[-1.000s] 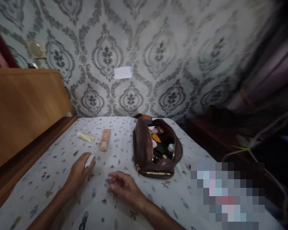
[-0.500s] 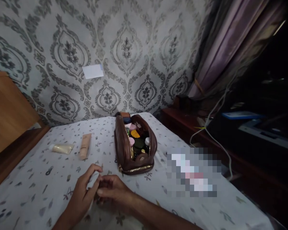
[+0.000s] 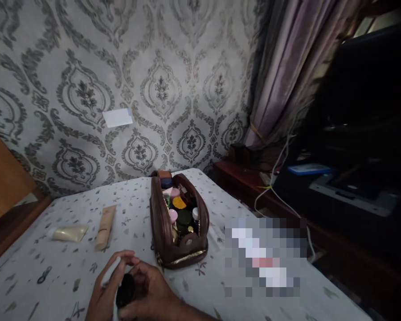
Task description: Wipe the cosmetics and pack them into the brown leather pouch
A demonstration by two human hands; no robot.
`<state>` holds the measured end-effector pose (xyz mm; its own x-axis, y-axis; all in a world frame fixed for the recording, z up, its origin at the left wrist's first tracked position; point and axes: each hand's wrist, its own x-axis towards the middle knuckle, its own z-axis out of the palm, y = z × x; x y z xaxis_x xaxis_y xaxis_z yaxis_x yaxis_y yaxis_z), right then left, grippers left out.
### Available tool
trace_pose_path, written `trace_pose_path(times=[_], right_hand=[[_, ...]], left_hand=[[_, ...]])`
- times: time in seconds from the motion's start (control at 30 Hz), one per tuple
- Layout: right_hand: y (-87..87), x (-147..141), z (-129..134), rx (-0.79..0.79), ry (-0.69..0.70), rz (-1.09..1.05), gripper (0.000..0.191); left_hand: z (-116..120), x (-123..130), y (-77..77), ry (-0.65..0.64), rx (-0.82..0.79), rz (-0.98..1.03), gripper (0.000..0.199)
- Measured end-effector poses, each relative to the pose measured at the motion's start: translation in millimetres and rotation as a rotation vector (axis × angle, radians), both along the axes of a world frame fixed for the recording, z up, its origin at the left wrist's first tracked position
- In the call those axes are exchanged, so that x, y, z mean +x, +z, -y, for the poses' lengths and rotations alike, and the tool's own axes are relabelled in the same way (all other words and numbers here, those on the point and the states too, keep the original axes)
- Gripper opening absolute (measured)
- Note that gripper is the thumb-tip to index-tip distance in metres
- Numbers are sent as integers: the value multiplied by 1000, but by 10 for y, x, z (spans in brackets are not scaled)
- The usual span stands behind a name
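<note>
At the bottom of the head view my left hand is closed around a slim white item, mostly covered by the fingers. Close against it, my right hand grips a black round piece that looks like a cap. Whether the black piece is joined to the white item I cannot tell. Just beyond my hands stands a brown toiletry bag, unzipped and full of jars and bottles. Left of the bag lie a beige tube and a pale yellow translucent tube.
Everything rests on a white patterned sheet. A blurred-out item lies to the right. Wooden furniture borders the left side. White cables hang at the right near a dark screen. A patterned wall closes off the back.
The view has tilted up and shifted, so the bag and tubes appear lower and further left. My hands have turned, and the black round piece now shows between them.
</note>
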<state>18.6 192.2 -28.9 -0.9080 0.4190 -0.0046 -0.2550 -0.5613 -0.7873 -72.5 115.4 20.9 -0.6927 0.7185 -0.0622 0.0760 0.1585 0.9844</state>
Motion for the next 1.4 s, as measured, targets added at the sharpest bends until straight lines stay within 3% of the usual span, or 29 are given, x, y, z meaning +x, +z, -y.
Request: trace_pose_path(times=[0.17,0.4,0.5,0.7,0.8,0.97,1.13,1.27,1.4], right_hand=[[-3,-1,34,51,-98,-58,70],[104,67,-6,112,-209,-26,62],[123,95,-44,235,-220,4,54],[152,145,-132,708,-351,117,40],[128,146,-132,861,-364,154,42],[123,149,-77,956,-310,152,44],[159,137,-77,859,-274,122,44],[134,115,-80,812,-251,164,43],[101,119,-70,979,-320,217,49]], left_hand=[[20,67,-219,12,98,73,58],[57,16,-382,28,85,-182,50],[67,51,-345,-29,107,-189,49],[80,76,-166,-113,202,-219,45],[97,67,-103,-143,188,-177,48],[107,19,-67,-120,163,-77,60],[96,-52,-82,-119,150,-101,51],[136,-291,-33,-88,81,-301,37],[193,-987,134,-18,-98,-842,38]])
